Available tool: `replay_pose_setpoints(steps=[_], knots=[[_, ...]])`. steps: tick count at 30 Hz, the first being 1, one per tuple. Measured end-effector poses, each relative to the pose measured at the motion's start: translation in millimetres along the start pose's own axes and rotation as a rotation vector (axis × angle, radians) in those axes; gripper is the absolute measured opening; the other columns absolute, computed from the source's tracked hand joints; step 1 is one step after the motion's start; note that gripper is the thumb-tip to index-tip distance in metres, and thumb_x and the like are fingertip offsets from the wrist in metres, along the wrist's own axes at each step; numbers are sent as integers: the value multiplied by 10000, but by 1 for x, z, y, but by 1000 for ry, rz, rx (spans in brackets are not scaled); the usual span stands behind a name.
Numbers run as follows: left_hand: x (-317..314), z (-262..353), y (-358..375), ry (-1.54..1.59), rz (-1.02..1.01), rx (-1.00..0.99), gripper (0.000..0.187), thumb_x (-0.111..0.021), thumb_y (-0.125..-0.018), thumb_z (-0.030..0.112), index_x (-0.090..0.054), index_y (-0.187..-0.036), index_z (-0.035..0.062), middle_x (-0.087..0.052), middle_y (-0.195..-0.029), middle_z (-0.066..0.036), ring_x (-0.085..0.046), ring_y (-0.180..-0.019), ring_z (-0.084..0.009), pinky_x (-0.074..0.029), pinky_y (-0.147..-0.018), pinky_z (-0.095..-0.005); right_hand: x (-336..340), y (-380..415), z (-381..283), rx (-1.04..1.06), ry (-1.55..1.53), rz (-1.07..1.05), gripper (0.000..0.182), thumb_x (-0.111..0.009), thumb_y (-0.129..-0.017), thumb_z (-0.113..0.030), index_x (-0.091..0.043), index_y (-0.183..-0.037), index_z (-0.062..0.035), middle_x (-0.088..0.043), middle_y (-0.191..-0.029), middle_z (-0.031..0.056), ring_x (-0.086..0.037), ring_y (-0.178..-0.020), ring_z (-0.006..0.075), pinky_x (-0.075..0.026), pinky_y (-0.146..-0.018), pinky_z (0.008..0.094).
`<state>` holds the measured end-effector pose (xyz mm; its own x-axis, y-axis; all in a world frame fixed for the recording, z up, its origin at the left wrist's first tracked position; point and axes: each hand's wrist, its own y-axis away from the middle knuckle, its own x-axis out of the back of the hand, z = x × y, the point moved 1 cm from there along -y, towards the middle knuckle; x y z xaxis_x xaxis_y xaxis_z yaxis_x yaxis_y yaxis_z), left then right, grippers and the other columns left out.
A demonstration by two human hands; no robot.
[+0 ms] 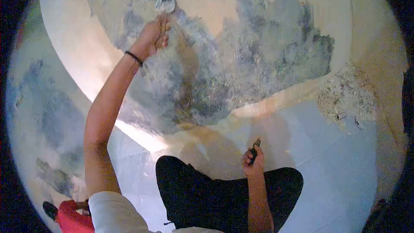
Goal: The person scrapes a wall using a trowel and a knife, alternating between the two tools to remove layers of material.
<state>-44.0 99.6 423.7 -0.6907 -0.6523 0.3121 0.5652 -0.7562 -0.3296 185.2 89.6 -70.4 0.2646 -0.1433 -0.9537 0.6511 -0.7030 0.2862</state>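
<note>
My left hand reaches far forward over a large pale sheet with mottled grey-green patches. Its fingers are closed, and a small whitish, shiny piece shows just past the fingertips; I cannot make out what it is. A dark band circles that wrist. Close to my knees, my right hand is wrapped round a short dark tool, its narrow tip pointing forward. This hand hovers near my lap, apart from the sheet.
A heap of pale shavings or scraps lies to the right of the sheet, on the bluish floor. Another mottled piece spreads along the left. Someone in a red garment is at the lower left. My dark-clad legs are folded in front.
</note>
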Motion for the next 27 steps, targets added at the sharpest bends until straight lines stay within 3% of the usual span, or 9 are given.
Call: replay_pose_setpoints(steps=[6, 10, 16, 19, 22, 25, 27], knots=[[20, 32, -40, 263, -341, 18, 347, -388, -980, 452, -481, -884, 132, -494, -667, 30, -433, -434, -99, -399, -386, -261, -4, 12, 3, -43, -35, 53, 314, -572, -864, -376, -521, -733, -95, -421, -517, -17, -376, -376, 136, -289, -349, 286], [0, 9, -12, 81, -81, -25, 353, -432, -966, 462, -492, -878, 125, -505, -686, 23, -437, -449, -106, -404, -404, -258, -9, 11, 0, -162, -115, 39, 295, -571, -863, -357, -520, -738, -95, -415, -508, -18, -383, -378, 136, -293, -351, 286], [-5, 34, -49, 134, -160, -100, 356, -455, -955, 468, -508, -880, 124, -511, -724, 17, -442, -448, -115, -395, -405, -265, -10, 9, 6, -55, 0, 0, 283, -594, -852, -344, -515, -754, -91, -410, -509, -28, -389, -401, 127, -295, -379, 270], [15, 0, -47, 66, -131, -246, 371, -462, -951, 468, -517, -895, 105, -511, -730, 11, -445, -465, -118, -393, -416, -274, 0, 14, 9, -86, -7, 31, 279, -594, -854, -341, -512, -757, -92, -405, -508, -32, -396, -404, 125, -300, -386, 266], [10, -5, 0, 19, -32, 3, 342, -474, -952, 429, -537, -896, 97, -526, -750, 12, -460, -497, -121, -415, -454, -278, -13, 15, 1, -62, -32, 38, 282, -588, -859, -342, -504, -756, -93, -402, -507, -31, -393, -401, 124, -299, -385, 270], [14, 19, -20, -33, -112, -132, 341, -492, -946, 422, -560, -909, 90, -547, -752, 16, -473, -515, -128, -442, -490, -277, -14, 10, 3, -29, -2, 37, 298, -579, -861, -356, -495, -755, -91, -398, -509, -28, -379, -392, 124, -292, -377, 279], [6, 24, -50, 104, -182, -217, 356, -489, -945, 430, -582, -900, 90, -567, -744, 12, -493, -526, -130, -451, -511, -274, -4, 15, 6, -53, 51, 86, 303, -569, -865, -363, -493, -757, -90, -394, -510, -24, -370, -386, 125, -285, -371, 281]])
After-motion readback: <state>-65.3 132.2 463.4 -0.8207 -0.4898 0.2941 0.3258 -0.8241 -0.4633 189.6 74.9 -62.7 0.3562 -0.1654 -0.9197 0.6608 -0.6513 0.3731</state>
